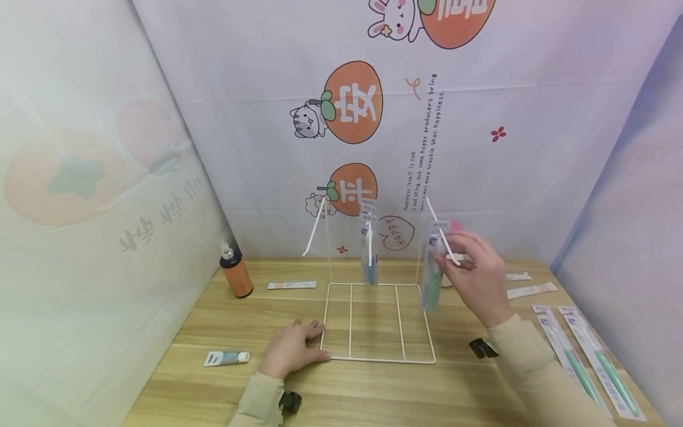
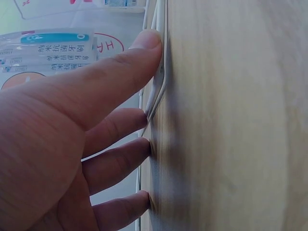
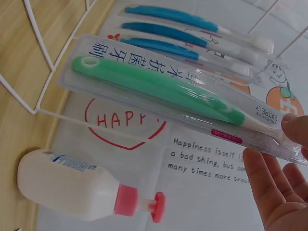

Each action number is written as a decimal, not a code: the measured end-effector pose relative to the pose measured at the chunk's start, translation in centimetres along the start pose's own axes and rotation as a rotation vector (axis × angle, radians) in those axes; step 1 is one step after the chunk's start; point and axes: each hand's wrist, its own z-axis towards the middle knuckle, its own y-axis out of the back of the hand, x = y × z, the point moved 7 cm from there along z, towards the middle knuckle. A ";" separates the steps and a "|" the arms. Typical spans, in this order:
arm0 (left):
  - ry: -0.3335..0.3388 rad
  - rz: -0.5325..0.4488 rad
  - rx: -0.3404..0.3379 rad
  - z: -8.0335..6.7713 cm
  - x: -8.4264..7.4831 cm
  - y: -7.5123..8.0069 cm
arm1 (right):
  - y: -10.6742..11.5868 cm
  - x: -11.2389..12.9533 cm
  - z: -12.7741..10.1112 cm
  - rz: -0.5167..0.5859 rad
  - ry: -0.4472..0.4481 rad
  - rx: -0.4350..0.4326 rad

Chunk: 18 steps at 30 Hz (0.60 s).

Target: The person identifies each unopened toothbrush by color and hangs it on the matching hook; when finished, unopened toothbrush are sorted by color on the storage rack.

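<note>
My right hand (image 1: 477, 276) pinches the upper end of a packaged green toothbrush (image 3: 159, 89), which hangs upright beside the right prong (image 1: 441, 234) of a white wire display rack (image 1: 381, 359). The prong's tip overlaps my fingers in the head view. On the middle prong hang three packaged blue toothbrushes (image 3: 166, 31); the left prong (image 1: 315, 228) is bare. My left hand (image 1: 293, 347) rests at the rack's front left corner, its thumb (image 2: 144, 43) against the base wire and its other fingertips on the tabletop, fingers fairly straight.
Two more packaged green toothbrushes (image 1: 603, 356) lie at the right. A white pump bottle (image 3: 72, 185) with a pink top stands behind my right hand. To the left are an orange pump bottle (image 1: 237, 276), a small tube (image 1: 226, 357) and a slim packet (image 1: 291, 285). Slim packets (image 1: 532, 290) lie back right.
</note>
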 end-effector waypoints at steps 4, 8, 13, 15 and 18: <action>0.000 0.003 -0.005 0.0 0.0 0.0 | -0.8 -1.4 0.9 -0.040 0.007 -0.010; 0.000 0.008 -0.007 0.1 0.0 0.0 | -1.6 -2.4 1.8 -0.064 0.015 -0.005; 0.001 0.013 -0.007 0.1 0.1 0.0 | -2.5 -3.4 2.7 -0.077 0.014 0.003; 0.001 0.014 -0.008 0.1 0.1 -0.1 | -2.8 -3.7 3.0 -0.089 0.006 0.002; 0.003 0.013 -0.007 0.1 0.1 -0.1 | -3.1 -4.1 3.4 -0.106 -0.004 -0.002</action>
